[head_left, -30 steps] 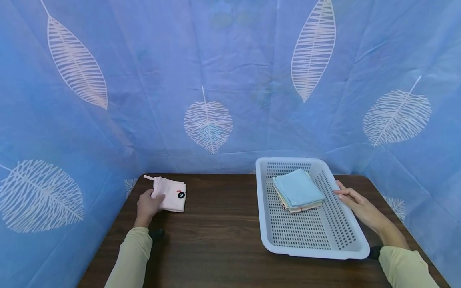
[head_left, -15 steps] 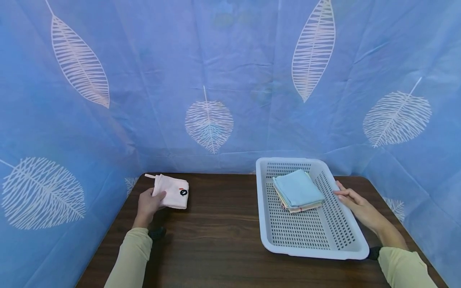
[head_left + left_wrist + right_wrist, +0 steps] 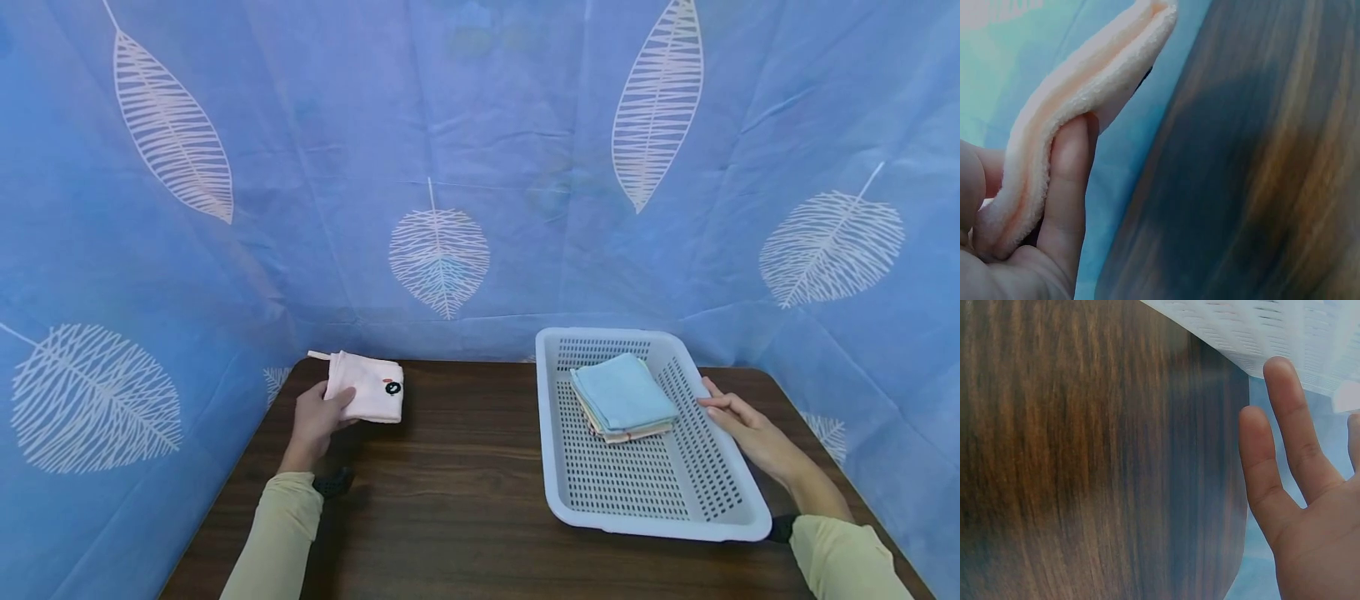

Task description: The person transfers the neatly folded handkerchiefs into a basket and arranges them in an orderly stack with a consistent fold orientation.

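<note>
Pale pink folded cloth (image 3: 366, 390) w/ small black & red mark. Dark brown wood-grain worktop (image 3: 450, 500). White basket (image 3: 731, 525) w/ rows of tiny holes. Light blue cloth (image 3: 622, 398) on top of the stack. Blue curtain (image 3: 525, 125) w/ white leaf shapes. Pale yellow sleeves (image 3: 273, 542).

No readable text anywhere — no labels, brands, numbers — nothing.

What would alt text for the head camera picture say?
A person's left hand holds a folded pink cloth above a dark wooden table, while the right hand rests against a white basket containing folded cloths. Blue leaf-patterned curtains surround them.
</note>
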`<action>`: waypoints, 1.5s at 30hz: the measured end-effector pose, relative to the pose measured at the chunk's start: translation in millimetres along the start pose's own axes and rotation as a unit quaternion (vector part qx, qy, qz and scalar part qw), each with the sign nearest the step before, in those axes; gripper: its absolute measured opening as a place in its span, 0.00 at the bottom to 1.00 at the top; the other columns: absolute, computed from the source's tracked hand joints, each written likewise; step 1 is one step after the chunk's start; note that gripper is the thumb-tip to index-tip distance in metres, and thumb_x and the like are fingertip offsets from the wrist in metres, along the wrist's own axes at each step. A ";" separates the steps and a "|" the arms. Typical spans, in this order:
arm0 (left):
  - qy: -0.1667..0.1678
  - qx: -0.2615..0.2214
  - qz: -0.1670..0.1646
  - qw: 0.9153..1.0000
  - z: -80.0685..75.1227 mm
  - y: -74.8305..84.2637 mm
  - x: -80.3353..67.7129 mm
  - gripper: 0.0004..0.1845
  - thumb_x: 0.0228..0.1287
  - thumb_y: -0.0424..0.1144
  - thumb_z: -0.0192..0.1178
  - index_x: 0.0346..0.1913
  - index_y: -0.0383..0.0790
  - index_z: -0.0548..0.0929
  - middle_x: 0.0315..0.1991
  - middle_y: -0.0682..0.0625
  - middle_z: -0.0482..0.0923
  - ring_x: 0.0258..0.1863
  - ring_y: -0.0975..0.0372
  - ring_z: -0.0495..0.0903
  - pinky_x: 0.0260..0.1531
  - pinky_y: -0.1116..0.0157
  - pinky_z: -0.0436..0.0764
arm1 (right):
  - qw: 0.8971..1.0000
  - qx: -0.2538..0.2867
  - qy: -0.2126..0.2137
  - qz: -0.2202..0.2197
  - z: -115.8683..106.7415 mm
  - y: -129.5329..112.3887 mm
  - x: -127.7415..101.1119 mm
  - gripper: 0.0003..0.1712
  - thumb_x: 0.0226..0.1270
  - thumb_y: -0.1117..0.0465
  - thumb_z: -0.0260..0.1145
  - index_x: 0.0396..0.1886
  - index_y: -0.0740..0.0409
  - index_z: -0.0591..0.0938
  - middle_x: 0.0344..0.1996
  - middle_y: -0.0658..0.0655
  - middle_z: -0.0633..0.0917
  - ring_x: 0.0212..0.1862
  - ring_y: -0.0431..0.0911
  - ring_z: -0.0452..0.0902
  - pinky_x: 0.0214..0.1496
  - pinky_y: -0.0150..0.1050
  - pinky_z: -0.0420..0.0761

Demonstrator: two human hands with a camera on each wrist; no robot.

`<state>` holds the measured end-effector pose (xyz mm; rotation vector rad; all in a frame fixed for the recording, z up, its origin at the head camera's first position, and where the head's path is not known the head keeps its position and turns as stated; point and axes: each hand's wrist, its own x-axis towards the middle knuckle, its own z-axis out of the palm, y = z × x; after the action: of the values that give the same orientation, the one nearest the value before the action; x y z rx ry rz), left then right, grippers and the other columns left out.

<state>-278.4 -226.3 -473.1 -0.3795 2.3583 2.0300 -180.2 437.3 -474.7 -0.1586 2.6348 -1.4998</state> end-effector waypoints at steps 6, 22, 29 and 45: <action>-0.027 -0.050 -0.009 0.998 5.3 11.1 -6.1 0.30 0.76 0.36 0.56 0.74 0.26 0.62 0.49 0.40 0.76 0.30 0.68 0.86 0.35 0.68 0.89 | 1.000 -0.002 0.000 -0.009 0.0 -0.2 -1.3 0.28 0.85 0.48 0.47 0.72 0.61 0.66 0.81 0.30 0.37 0.81 0.27 0.31 0.50 0.11 0.63; -0.055 -0.095 -0.004 0.994 20.4 40.5 -18.8 0.32 0.76 0.40 0.58 0.76 0.32 0.60 0.55 0.40 0.73 0.35 0.67 0.88 0.39 0.68 0.88 | 1.000 -0.004 0.002 -0.002 -0.3 0.5 -0.7 0.29 0.84 0.47 0.47 0.73 0.60 0.66 0.80 0.27 0.38 0.82 0.29 0.29 0.50 0.10 0.61; -0.089 -0.141 -0.008 0.986 24.8 46.4 -22.5 0.32 0.78 0.35 0.51 0.79 0.36 0.55 0.62 0.39 0.68 0.41 0.66 0.86 0.43 0.66 0.88 | 1.000 -0.010 0.004 -0.002 -0.9 2.8 1.2 0.29 0.84 0.46 0.47 0.73 0.60 0.67 0.79 0.26 0.38 0.84 0.41 0.28 0.49 0.11 0.63; -0.131 -0.177 0.008 0.975 42.8 53.4 -33.1 0.29 0.78 0.33 0.50 0.77 0.43 0.57 0.59 0.44 0.67 0.43 0.62 0.87 0.43 0.63 0.89 | 1.000 0.003 0.005 -0.001 0.6 -0.2 -1.3 0.29 0.84 0.47 0.48 0.73 0.61 0.66 0.79 0.26 0.38 0.81 0.28 0.27 0.59 0.12 0.59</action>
<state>-262.6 -171.7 -422.6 -0.0838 1.8589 2.3427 -178.8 436.9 -474.8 -0.1526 2.6383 -1.5141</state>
